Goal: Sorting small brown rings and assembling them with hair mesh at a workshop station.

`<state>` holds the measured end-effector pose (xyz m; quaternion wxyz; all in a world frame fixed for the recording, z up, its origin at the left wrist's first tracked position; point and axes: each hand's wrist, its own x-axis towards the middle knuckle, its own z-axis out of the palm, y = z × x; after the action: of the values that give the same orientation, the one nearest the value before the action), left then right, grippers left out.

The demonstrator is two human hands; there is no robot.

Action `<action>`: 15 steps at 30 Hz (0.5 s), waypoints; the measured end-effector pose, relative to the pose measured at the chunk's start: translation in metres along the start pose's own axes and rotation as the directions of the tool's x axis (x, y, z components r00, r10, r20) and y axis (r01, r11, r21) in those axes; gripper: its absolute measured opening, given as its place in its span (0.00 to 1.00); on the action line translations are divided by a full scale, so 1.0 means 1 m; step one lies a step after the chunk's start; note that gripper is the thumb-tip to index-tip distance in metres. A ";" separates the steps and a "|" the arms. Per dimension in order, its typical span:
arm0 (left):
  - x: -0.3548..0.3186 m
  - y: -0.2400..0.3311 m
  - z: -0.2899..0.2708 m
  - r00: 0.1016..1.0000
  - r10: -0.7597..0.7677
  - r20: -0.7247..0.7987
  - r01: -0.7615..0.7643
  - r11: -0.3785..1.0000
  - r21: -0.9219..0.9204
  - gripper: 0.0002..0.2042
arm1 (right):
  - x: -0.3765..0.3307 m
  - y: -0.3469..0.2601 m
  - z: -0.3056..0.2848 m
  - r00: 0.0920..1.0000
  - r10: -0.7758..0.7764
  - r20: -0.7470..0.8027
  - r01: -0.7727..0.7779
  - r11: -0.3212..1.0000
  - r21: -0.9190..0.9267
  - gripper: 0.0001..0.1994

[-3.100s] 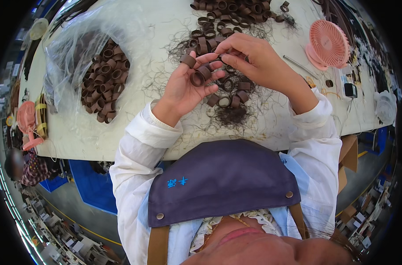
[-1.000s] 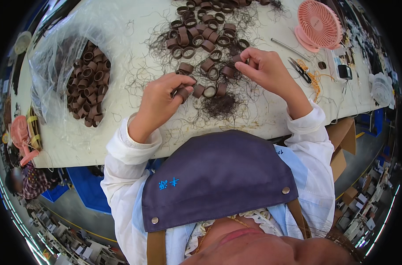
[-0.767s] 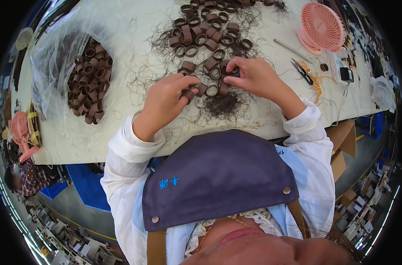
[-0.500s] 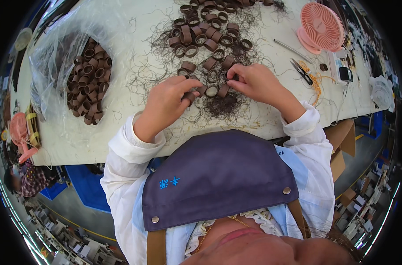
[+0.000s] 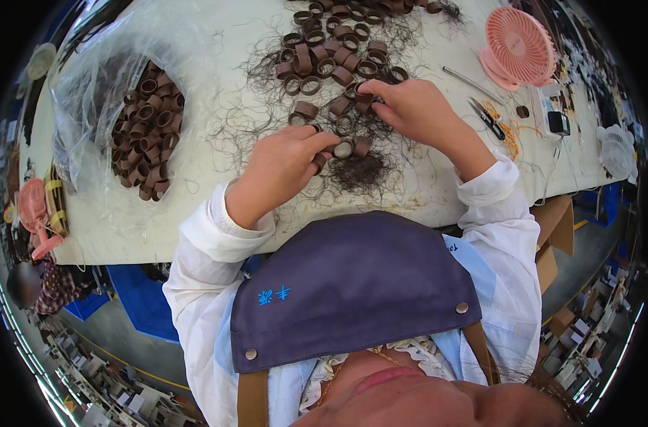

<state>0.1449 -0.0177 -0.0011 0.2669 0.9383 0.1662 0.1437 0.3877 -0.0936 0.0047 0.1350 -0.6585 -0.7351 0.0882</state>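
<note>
Short brown rings, like cut pieces of tube (image 5: 326, 67), lie in a loose heap on the white table among dark thread scraps. My left hand (image 5: 282, 162) is closed, with a brown ring (image 5: 319, 164) held in its curled fingers. Its fingertips come close to another ring (image 5: 344, 149) lying on the table. Farther up, my right hand (image 5: 418, 108) reaches over the heap's near part, thumb and forefinger apart. The forefinger tip meets a ring (image 5: 352, 91); whether it grips that ring is not clear. A dark clump of thread ends (image 5: 358, 173) lies just below the rings.
At left, a clear plastic bag (image 5: 89, 114) holds many brown rings (image 5: 147, 128). On the right are a pink fan (image 5: 517, 46), a metal rod (image 5: 472, 84), dark thread snips (image 5: 487, 119), orange cord (image 5: 509, 139) and a small black-fronted device (image 5: 557, 122).
My right hand has moved up and away from the lower rings, its thumb and forefinger parting. My left hand has shifted slightly right and down, still holding a ring.
</note>
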 end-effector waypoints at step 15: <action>0.001 0.002 -0.003 0.998 0.048 0.031 -0.052 0.989 0.137 0.17 | -0.015 -0.020 -0.021 0.924 -0.182 0.335 0.098 0.963 0.252 0.18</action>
<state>0.1453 -0.0178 0.0028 0.2003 0.9603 0.1485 0.1253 0.3768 -0.1116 0.0300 0.0815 -0.5569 -0.7775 0.2805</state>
